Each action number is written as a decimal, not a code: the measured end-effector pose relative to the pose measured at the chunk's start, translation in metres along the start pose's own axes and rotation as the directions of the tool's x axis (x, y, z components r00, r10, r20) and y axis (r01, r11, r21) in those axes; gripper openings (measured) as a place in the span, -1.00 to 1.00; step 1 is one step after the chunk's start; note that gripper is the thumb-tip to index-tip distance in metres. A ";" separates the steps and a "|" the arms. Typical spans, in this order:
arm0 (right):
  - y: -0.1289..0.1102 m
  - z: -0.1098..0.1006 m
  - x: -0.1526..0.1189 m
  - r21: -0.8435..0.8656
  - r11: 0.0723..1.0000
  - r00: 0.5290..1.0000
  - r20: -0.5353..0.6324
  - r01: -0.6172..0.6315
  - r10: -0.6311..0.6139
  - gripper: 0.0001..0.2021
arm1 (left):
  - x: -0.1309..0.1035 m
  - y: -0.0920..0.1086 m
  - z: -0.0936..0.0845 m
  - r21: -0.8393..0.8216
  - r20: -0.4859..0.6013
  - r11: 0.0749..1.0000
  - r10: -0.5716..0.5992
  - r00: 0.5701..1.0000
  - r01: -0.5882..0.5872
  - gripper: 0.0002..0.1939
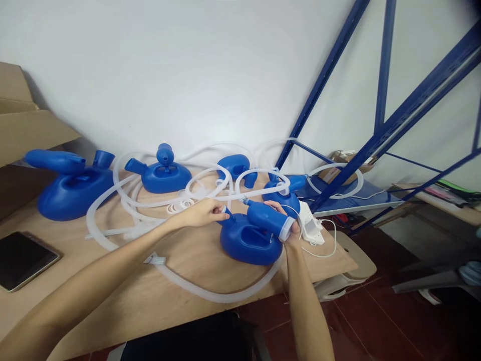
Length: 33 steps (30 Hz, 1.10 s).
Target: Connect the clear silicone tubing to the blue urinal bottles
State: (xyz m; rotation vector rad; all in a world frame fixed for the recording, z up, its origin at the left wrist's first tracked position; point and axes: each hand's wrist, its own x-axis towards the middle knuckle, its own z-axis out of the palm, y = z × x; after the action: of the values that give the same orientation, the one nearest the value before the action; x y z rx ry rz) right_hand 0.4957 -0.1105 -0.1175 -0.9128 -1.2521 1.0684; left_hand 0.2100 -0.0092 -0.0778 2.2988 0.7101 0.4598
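A blue plastic bottle (250,245) with a handle opening lies near the table's front edge. My left hand (206,212) is closed on the short blue spout (227,212) at its left side. In my right hand (289,230) is a blue cylindrical piece (266,218) with a white ring (286,228) at its near end; it is tilted above the bottle's right part. Some of the right fingers are hidden behind this piece. A clear hose (225,298) curves in front of the bottle, its end with a small bag lying at the left.
More blue bottles (165,178) and coiled clear hoses (101,235) lie behind and left. A tablet (24,258) rests at the far left, below a cardboard box (33,130). A white power strip (311,225) is right of my hand, near a blue metal rack (338,120).
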 end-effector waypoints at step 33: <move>0.002 -0.009 0.001 0.124 0.992 0.993 0.120 0.008 -0.023 -0.12 | -0.007 0.014 0.006 -0.395 0.067 0.904 -0.151 0.986 0.165 -0.46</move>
State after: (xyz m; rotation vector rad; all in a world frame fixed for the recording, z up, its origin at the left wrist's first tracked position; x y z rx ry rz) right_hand 0.5041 -0.1090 -0.1201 -0.7526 -1.2755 1.1900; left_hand 0.2128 -0.0249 -0.0731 1.8450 0.7053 0.4416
